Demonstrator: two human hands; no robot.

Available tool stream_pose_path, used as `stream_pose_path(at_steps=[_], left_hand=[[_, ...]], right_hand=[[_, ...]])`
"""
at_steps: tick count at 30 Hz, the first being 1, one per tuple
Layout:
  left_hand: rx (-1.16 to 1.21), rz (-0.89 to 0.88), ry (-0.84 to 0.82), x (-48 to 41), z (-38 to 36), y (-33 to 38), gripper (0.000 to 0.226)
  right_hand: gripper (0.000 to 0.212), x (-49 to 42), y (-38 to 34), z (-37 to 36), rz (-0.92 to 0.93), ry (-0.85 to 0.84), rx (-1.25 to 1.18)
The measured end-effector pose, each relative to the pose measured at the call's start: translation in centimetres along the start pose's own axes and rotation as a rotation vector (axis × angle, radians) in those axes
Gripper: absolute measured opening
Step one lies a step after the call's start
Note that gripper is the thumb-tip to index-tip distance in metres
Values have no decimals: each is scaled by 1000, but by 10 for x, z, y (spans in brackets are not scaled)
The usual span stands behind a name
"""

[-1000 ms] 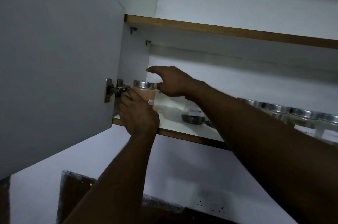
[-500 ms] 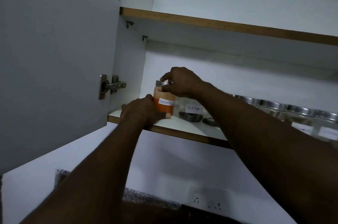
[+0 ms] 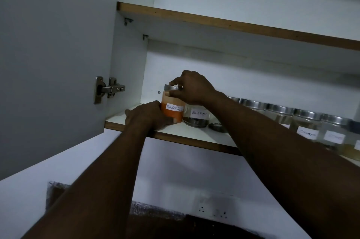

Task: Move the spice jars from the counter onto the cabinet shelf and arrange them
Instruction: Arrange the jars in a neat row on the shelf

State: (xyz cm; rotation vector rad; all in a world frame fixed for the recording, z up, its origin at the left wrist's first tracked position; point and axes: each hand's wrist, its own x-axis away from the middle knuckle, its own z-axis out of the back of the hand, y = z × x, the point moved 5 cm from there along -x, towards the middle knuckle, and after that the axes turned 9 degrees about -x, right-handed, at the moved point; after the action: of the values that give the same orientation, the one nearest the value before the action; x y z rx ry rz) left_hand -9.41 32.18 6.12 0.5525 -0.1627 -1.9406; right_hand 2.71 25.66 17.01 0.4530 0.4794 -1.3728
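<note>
A glass jar of orange powder labelled red chilli powder (image 3: 173,110) stands upright on the lower cabinet shelf (image 3: 120,119), near its left end. My left hand (image 3: 150,115) wraps around its base from the left. My right hand (image 3: 191,89) grips its metal lid from above and the right. Right beside it stands the black pepper jar (image 3: 196,117), partly hidden by my right forearm. Further right, a row of several metal-lidded labelled jars (image 3: 307,123) lines the shelf.
The cabinet door (image 3: 54,53) hangs open on the left, held by a metal hinge (image 3: 109,89). An upper shelf (image 3: 214,22) spans above. A small dark lid-like object (image 3: 217,127) lies on the shelf in front of the jars. A wall socket (image 3: 212,212) is below.
The red chilli jar has shifted right along the shelf to sit beside the black pepper jar, label now facing me. My right hand went from an open reach to gripping its lid.
</note>
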Motion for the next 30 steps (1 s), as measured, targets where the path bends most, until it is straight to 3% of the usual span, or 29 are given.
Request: stream_pose_path(at_steps=[30], left_hand=[[-44,-49,-21,-6,-7,0,77]], right_hand=[[60,-3,-2,-3,-41,53,109]])
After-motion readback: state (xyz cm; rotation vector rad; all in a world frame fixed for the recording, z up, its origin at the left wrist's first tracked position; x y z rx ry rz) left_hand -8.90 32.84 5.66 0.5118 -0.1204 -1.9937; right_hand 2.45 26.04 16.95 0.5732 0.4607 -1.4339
